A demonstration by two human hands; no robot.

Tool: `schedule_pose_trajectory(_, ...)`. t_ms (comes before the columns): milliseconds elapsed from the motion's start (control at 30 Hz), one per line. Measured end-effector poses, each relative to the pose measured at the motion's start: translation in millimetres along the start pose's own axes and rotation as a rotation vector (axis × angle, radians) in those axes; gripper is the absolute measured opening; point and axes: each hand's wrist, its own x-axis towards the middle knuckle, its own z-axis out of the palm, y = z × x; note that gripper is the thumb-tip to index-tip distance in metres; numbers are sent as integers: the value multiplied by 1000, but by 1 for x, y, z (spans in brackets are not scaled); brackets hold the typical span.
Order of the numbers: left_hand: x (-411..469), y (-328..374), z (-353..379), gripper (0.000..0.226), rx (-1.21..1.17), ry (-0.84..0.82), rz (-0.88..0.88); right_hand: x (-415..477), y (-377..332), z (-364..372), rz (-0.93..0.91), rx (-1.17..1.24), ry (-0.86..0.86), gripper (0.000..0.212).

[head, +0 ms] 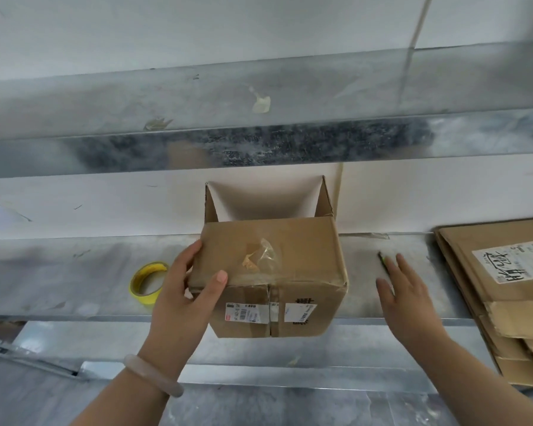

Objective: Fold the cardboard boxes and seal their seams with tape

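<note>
Left hand gripping box on metal shelf.
Left hand [187, 289] is clasping the cardboard box [274, 272]; right hand [403, 290] is hovering beside it, fingers straight, holding nothing.

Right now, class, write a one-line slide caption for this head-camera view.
Left hand grips a cardboard box at the metal shelf; right hand open beside it; yellow tape roll nearby.

Matt brown cardboard box [274, 265] with crinkled glossy tape; dull, mottled galvanised metal counter [74, 272]; shiny yellow tape roll [148, 282]; smooth, milky stone-like bangle [153, 375].
</note>
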Motion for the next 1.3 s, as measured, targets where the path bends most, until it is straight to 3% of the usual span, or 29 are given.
schedule_pose_trajectory(100,5,2,3,70,197,6,86,-31,-58,-21,-124,628,125,59)
schedule_pose_trajectory(167,8,9,6,76,279,-98,103,-46,-89,-27,-162,776,30,75)
schedule_pose_trajectory(233,8,10,9,80,296,-202,84,-55,-107,-23,-196,678,-60,85)
schedule_pose_trajectory(333,6,7,9,77,314,-220,76,-58,-113,-19,-225,509,-50,79)
schedule_pose_trajectory(467,3,7,10,72,331,-213,94,-57,-111,-19,-180,624,-40,62)
schedule_pose_trajectory(633,5,15,2,69,465,-292,128,-55,-110,-23,-140,698,-75,62)
schedule_pose_trajectory(733,15,28,-5,87,916,-238,431,-50,-105,-27,-134,727,-118,76)
schedule_pose_trajectory(800,25,40,1,100,1096,-349,609,-50,-102,-26,-146,764,-114,88)
schedule_pose_trajectory(867,32,44,12,102,1187,-509,664,-54,-99,-25,-149,827,-88,91)
schedule_pose_trajectory(1000,27,41,13,87,1234,-490,735,-68,-77,-15,-59,919,57,47)
schedule_pose_trajectory(1100,15,38,-2,82,1206,-451,760,-76,-46,-4,159,910,149,31)
schedule_pose_trajectory(1200,9,44,-21,80,1101,-392,679,-91,-29,4,434,1060,-68,44)
schedule_pose_trajectory(1300,8,48,-34,78,963,-365,576,-112,-35,12,438,1150,-353,61)
